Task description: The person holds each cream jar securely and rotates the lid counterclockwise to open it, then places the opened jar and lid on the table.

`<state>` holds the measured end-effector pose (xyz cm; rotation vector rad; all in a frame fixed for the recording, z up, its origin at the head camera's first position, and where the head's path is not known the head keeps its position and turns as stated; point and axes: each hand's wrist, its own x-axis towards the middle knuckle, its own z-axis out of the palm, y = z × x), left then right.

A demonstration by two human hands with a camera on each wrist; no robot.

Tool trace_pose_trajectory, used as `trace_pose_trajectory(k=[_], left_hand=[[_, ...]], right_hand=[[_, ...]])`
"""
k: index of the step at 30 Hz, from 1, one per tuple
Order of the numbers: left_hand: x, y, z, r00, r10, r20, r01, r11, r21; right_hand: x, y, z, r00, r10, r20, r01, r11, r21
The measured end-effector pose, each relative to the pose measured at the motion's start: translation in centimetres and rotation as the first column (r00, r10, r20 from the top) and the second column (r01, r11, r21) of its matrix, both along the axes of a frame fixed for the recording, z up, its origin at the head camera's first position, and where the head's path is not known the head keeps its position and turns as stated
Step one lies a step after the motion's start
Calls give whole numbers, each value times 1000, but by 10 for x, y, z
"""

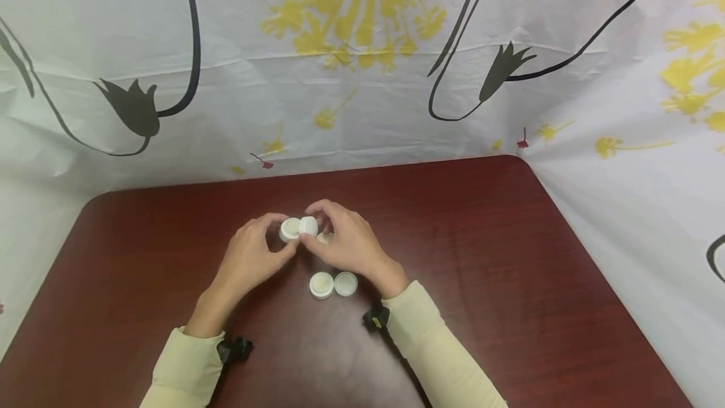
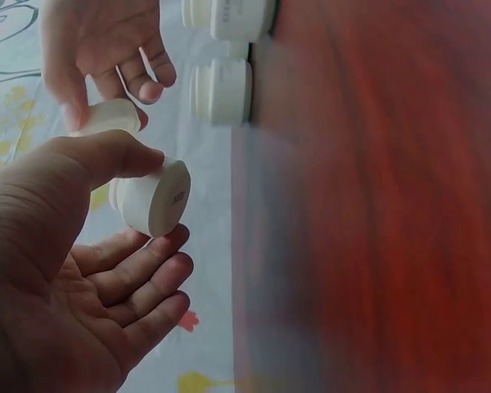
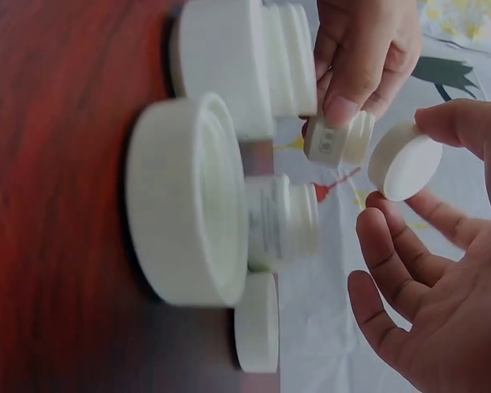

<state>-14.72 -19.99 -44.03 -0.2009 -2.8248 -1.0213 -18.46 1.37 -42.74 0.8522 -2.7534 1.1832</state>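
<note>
My left hand [image 1: 252, 254] pinches a small white screw-top jar [image 1: 289, 230] between thumb and fingers, its mouth uncovered. In the left wrist view, the jar [image 2: 165, 199] is tipped so that its base with small print shows. Right beside it, my right hand [image 1: 350, 241] holds a white lid [image 1: 308, 226] by its edge, between thumb and fingers. The right wrist view shows this lid [image 3: 406, 161] apart from the jar's threaded neck [image 3: 358, 137]. Another uncovered jar [image 1: 325, 238] stands partly hidden behind the right hand's fingers.
Nearer on the dark red table [image 1: 481, 257] stands one more uncovered jar [image 1: 321, 285], with a lid [image 1: 345, 284] lying inside up next to it. A further lid [image 3: 258, 323] shows beyond them in the right wrist view. A patterned white cloth [image 1: 351, 99] hangs behind the table.
</note>
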Motion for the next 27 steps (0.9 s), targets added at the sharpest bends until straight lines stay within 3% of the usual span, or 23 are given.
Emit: trace_pose_trajectory(k=[7, 16, 22, 27], left_hand=[[11, -17, -6, 1000, 9, 10, -9, 1000, -18], [21, -35, -8, 999, -31, -16, 30, 998, -64], [31, -48, -9, 1000, -14, 5, 15, 995, -100], [36, -52, -12, 1000, -5, 27, 8, 995, -102]], right_hand=[[6, -12, -8, 998, 62, -22, -62, 997, 36], [15, -23, -11, 998, 58, -5, -56, 982, 178], [16, -32, -10, 990, 93, -108, -58, 955, 293], [17, -36, -8, 979, 93, -183, -34, 952, 304]])
